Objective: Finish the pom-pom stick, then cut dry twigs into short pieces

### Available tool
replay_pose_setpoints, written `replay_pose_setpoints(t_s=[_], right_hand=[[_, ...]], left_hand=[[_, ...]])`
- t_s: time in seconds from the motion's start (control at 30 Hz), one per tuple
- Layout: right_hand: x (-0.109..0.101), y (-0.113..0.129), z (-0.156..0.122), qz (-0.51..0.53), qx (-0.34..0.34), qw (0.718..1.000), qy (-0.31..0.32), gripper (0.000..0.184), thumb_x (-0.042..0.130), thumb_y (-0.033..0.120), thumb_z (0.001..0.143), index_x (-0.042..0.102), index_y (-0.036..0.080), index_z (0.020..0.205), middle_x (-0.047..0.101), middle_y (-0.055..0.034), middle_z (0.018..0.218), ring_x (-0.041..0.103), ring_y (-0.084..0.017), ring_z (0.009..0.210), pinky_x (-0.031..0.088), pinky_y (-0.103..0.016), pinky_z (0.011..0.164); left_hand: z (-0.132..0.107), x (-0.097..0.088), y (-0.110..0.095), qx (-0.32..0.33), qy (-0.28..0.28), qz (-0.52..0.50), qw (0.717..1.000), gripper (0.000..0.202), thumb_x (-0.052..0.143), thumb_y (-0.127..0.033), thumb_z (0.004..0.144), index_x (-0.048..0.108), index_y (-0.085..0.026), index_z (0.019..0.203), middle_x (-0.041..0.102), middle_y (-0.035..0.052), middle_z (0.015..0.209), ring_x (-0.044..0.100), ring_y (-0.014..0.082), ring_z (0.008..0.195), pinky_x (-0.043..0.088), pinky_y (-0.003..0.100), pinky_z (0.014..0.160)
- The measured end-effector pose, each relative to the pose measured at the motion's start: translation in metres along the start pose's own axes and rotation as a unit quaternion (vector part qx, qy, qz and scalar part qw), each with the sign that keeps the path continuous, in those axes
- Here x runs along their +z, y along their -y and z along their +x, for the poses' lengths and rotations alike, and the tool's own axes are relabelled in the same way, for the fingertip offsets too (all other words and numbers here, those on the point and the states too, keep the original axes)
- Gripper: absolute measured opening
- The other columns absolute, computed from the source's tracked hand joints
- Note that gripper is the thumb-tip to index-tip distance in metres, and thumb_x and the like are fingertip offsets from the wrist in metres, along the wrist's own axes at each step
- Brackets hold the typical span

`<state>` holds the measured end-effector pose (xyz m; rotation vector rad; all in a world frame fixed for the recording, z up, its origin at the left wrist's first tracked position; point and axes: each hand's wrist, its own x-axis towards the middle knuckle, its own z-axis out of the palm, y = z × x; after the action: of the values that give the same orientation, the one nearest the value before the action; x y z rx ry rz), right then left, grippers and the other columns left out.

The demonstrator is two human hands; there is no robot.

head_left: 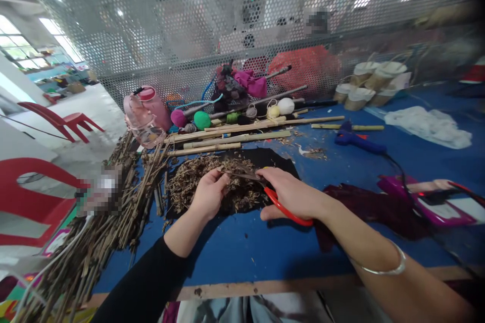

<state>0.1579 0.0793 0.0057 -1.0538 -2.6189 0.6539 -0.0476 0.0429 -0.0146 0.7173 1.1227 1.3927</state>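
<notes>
My right hand (291,193) is closed round red-handled scissors (282,206), whose dark blades point left toward my left hand. My left hand (209,193) pinches a thin brown twig piece (227,176) at the blade tips. Both hands hover over a pile of chopped brown plant bits (189,181) lying on a black cloth (273,159) on the blue table (246,247). A silver bangle (382,265) is on my right wrist; a black sleeve covers my left forearm.
A heap of long dry twigs (94,242) lies at the left edge. Bamboo sticks (231,139), yarn balls (202,120), a pink bottle (146,113), a blue glue gun (356,141), white cloth (428,126) and dark red fabric (371,209) lie around. A perforated metal screen (189,35) stands behind; red chairs (34,202) left.
</notes>
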Motion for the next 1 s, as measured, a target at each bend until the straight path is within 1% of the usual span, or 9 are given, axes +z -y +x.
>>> replay_pose_setpoints(t_s=[0.17, 0.3, 0.43, 0.5, 0.6, 0.73, 0.83, 0.9, 1.0], right_hand=[[0.007, 0.001, 0.003, -0.005, -0.030, 0.999, -0.020, 0.088, 0.071, 0.065, 0.054, 0.051, 0.014, 0.123, 0.057, -0.0167, 0.116, 0.053, -0.031, 0.107, 0.042, -0.043, 0.092], [0.008, 0.001, 0.005, 0.001, -0.025, 0.999, -0.027, 0.073, 0.068, 0.063, 0.061, 0.057, 0.018, 0.117, 0.062, -0.0143, 0.111, 0.057, -0.030, 0.102, 0.045, -0.038, 0.084], [0.007, 0.006, 0.006, 0.014, 0.011, 1.000, -0.002, 0.053, 0.058, 0.063, 0.071, 0.062, 0.021, 0.103, 0.068, -0.0072, 0.080, 0.062, -0.022, 0.069, 0.043, -0.028, 0.061], [0.008, 0.007, 0.007, 0.026, 0.027, 0.999, 0.008, 0.053, 0.055, 0.064, 0.074, 0.064, 0.019, 0.101, 0.065, -0.0043, 0.066, 0.057, -0.018, 0.057, 0.039, -0.026, 0.053], [0.011, 0.006, 0.008, 0.035, 0.043, 0.998, 0.019, 0.054, 0.053, 0.065, 0.074, 0.066, 0.016, 0.096, 0.062, -0.0026, 0.060, 0.053, -0.015, 0.051, 0.035, -0.024, 0.049], [0.009, 0.004, 0.008, 0.020, 0.055, 0.998, 0.005, 0.051, 0.053, 0.064, 0.075, 0.065, 0.018, 0.092, 0.061, -0.0018, 0.060, 0.051, -0.015, 0.052, 0.035, -0.024, 0.050], [0.004, 0.004, 0.006, 0.007, 0.067, 0.998, -0.006, 0.051, 0.056, 0.062, 0.074, 0.060, 0.020, 0.103, 0.061, -0.0011, 0.062, 0.053, -0.016, 0.054, 0.038, -0.025, 0.052], [0.000, 0.004, 0.005, 0.007, 0.059, 0.998, -0.016, 0.055, 0.058, 0.061, 0.073, 0.055, 0.021, 0.110, 0.064, -0.0034, 0.073, 0.057, -0.018, 0.060, 0.041, -0.027, 0.056], [-0.003, 0.002, 0.003, 0.004, 0.019, 0.999, -0.041, 0.064, 0.062, 0.061, 0.069, 0.049, 0.020, 0.117, 0.064, -0.0113, 0.101, 0.061, -0.024, 0.083, 0.046, -0.032, 0.070]], left_hand=[[-0.002, 0.002, 0.006, -0.002, 0.008, 0.014, 1.000, 0.037, 0.078, -0.024, 0.054, 0.056, -0.016, 0.082, 0.049, -0.0086, 0.054, 0.037, 0.0020, 0.042, 0.027, 0.014, 0.041], [-0.003, 0.001, 0.009, -0.007, 0.001, 0.058, 0.998, 0.036, 0.077, -0.031, 0.057, 0.051, -0.017, 0.078, 0.047, -0.0091, 0.052, 0.038, 0.0030, 0.042, 0.026, 0.015, 0.040], [-0.003, 0.000, 0.010, -0.011, -0.009, 0.084, 0.996, 0.039, 0.077, -0.038, 0.057, 0.049, -0.018, 0.074, 0.046, -0.0092, 0.052, 0.039, 0.0037, 0.042, 0.029, 0.015, 0.040], [-0.004, 0.000, 0.009, -0.017, -0.016, 0.087, 0.996, 0.039, 0.077, -0.038, 0.057, 0.048, -0.018, 0.074, 0.046, -0.0094, 0.051, 0.040, 0.0038, 0.042, 0.031, 0.015, 0.041], [-0.004, -0.001, 0.009, -0.028, -0.029, 0.093, 0.995, 0.037, 0.077, -0.035, 0.057, 0.049, -0.018, 0.073, 0.045, -0.0101, 0.050, 0.040, 0.0037, 0.041, 0.032, 0.015, 0.041], [-0.004, 0.000, 0.006, -0.039, -0.048, 0.059, 0.996, 0.030, 0.075, -0.027, 0.062, 0.051, -0.017, 0.076, 0.054, -0.0067, 0.057, 0.050, 0.0054, 0.049, 0.039, 0.015, 0.045], [-0.004, 0.001, 0.000, -0.046, -0.055, -0.052, 0.996, 0.015, 0.065, -0.021, 0.071, 0.055, -0.016, 0.082, 0.063, -0.0009, 0.074, 0.059, 0.0083, 0.064, 0.048, 0.018, 0.057], [-0.003, 0.001, -0.004, -0.051, -0.048, -0.120, 0.990, 0.016, 0.058, -0.012, 0.071, 0.058, -0.015, 0.087, 0.065, 0.0013, 0.082, 0.062, 0.0093, 0.071, 0.050, 0.020, 0.066], [-0.003, -0.001, -0.007, -0.040, -0.004, -0.144, 0.989, 0.034, 0.056, -0.001, 0.063, 0.058, -0.014, 0.094, 0.067, 0.0026, 0.087, 0.063, 0.0103, 0.076, 0.050, 0.022, 0.077]])
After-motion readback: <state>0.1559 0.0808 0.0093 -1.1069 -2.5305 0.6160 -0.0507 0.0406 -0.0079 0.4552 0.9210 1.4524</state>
